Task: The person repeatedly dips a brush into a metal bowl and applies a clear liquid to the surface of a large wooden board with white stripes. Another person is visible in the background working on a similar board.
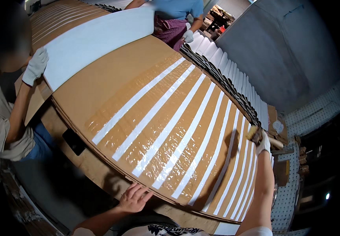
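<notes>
The bare left hand (pixel 133 198) lies nearest, fingers spread flat on the near edge of the cardboard sheet (pixel 111 90). The gloved right hand (pixel 263 144) is closed around a brush (pixel 253 133), its bristles at the sheet's far-right edge, beyond the fingertips. The wet, glossy glue bands (pixel 166 129) look slippery. The sheet seems light and stiff but bendable, best held by its dry edges. Co-workers lay a white sheet (pixel 99 41) at the far end.
</notes>
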`<state>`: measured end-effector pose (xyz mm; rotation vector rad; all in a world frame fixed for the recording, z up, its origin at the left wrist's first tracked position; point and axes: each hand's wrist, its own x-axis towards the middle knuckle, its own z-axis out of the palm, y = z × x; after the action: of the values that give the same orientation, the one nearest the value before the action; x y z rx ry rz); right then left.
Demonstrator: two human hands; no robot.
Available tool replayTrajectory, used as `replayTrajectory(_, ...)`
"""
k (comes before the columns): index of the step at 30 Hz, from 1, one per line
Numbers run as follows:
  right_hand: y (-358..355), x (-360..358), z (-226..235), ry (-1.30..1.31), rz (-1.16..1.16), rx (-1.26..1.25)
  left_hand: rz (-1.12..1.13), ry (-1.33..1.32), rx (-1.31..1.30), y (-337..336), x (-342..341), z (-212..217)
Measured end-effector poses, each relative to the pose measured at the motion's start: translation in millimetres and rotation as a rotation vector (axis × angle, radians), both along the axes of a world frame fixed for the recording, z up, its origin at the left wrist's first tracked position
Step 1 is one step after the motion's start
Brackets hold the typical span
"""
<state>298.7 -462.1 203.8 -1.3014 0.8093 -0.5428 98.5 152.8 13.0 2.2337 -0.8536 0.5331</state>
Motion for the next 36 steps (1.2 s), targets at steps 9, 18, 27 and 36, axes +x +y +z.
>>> replayTrajectory(9,178.1,220.5,-14.0,0.012,0.221,-0.254,0.015,0.005,0.036,24.3,33.4,-28.7)
replayTrajectory(18,333.9,407.7,-90.5,0.014,0.184,-0.389,-0.164,0.183,0.175,39.7,2.4,-80.5)
replayTrajectory(27,345.8,409.9,-121.1,0.224,0.085,-0.530,-0.123,0.253,0.214,46.3,18.9,-47.4)
replayTrajectory(36,227.7,352.7,-131.8,0.215,0.011,-0.550,-0.079,0.284,0.262,38.7,19.1,-27.9)
